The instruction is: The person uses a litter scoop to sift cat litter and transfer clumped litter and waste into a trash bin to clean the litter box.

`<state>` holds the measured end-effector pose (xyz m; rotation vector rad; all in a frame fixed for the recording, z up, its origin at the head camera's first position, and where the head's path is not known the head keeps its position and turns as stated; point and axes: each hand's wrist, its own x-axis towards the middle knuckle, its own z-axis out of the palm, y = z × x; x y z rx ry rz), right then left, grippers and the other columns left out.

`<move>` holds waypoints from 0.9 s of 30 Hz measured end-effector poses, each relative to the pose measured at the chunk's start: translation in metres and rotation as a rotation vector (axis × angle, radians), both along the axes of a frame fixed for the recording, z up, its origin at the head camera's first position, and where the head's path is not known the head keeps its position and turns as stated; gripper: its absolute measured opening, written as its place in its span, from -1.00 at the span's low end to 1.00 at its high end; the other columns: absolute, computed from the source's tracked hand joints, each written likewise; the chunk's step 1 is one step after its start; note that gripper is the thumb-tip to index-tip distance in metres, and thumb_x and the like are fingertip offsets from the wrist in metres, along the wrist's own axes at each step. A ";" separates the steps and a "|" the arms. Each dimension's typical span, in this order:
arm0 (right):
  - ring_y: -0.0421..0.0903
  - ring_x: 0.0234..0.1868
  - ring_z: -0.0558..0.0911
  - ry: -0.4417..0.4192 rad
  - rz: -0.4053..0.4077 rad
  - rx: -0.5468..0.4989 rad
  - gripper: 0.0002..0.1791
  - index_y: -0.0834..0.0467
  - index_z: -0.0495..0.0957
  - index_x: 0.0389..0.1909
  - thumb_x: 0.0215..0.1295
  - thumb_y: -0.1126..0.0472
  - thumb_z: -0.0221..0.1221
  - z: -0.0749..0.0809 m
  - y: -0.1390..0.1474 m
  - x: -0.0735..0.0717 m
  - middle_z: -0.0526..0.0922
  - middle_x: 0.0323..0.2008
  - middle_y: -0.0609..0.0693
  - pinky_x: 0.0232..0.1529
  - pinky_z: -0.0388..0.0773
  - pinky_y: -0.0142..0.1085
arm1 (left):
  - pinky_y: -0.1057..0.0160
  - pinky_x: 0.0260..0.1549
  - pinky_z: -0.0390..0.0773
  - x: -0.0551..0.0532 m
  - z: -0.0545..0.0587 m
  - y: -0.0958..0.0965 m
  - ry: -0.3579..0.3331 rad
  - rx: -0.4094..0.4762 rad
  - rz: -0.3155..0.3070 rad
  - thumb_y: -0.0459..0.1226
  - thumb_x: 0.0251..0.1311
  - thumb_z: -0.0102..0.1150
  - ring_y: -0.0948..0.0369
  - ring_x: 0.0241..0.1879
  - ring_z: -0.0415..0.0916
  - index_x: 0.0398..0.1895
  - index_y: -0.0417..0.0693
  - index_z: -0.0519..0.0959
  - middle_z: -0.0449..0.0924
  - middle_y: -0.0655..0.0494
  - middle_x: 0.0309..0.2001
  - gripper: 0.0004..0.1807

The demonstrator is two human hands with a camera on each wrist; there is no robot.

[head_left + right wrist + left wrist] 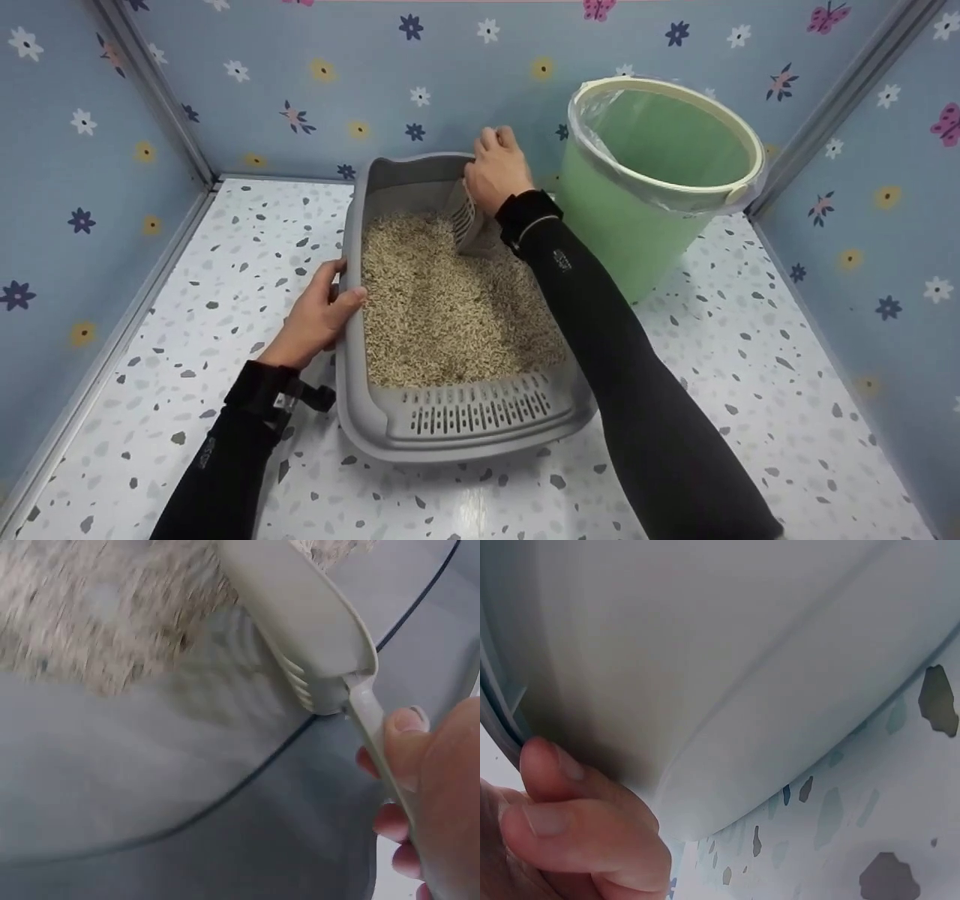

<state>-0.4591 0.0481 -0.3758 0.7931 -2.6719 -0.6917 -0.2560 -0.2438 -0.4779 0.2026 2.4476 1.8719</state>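
A grey litter box (480,452) stands on the floor, filled with tan pellet litter (442,315). At its left side my left hand (315,319) grips the rim, thumb over the top and fingers on the outside. The left wrist view shows those fingers curled under the lip beside the box's outer wall (742,705). Over the far right corner, my right hand (499,172) holds a slotted litter scoop (465,223) by its handle. The scoop (300,607) is tipped on its side, its blade at the litter's edge along the inner wall. In the head view my hand hides the handle.
A green bin (615,225) with a clear plastic liner stands just right of the box, close to my right forearm. A flowered blue panel (450,75) rises right behind the box, and similar panels flank the speckled floor (240,247).
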 end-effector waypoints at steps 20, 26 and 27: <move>0.20 0.15 0.21 0.024 0.197 -0.009 -0.59 0.16 0.37 -0.29 0.90 0.10 -0.16 -0.010 -0.049 0.008 0.26 -0.08 0.13 0.32 0.08 0.10 | 0.25 -0.64 0.49 0.000 0.000 -0.001 -0.009 -0.027 0.002 -0.02 0.61 0.17 0.12 -0.42 0.50 0.78 -0.04 0.11 0.54 -0.17 -0.12 -0.17; 0.19 0.15 0.26 0.109 0.314 0.010 -0.57 0.16 0.41 -0.26 0.90 0.04 -0.15 -0.008 -0.062 0.013 0.35 -0.05 0.14 0.39 0.14 0.11 | 0.25 -0.64 0.52 0.000 0.000 -0.001 -0.007 -0.016 0.010 -0.02 0.59 0.19 0.10 -0.40 0.52 0.77 -0.03 0.14 0.53 -0.17 -0.14 -0.18; 0.21 0.18 0.29 0.100 0.321 0.001 -0.59 0.17 0.44 -0.24 0.89 0.04 -0.10 -0.008 -0.064 0.014 0.39 -0.03 0.15 0.40 0.14 0.12 | 0.25 -0.63 0.52 0.001 -0.001 -0.001 -0.009 -0.017 0.010 -0.01 0.59 0.20 0.11 -0.39 0.52 0.77 -0.03 0.14 0.53 -0.16 -0.14 -0.17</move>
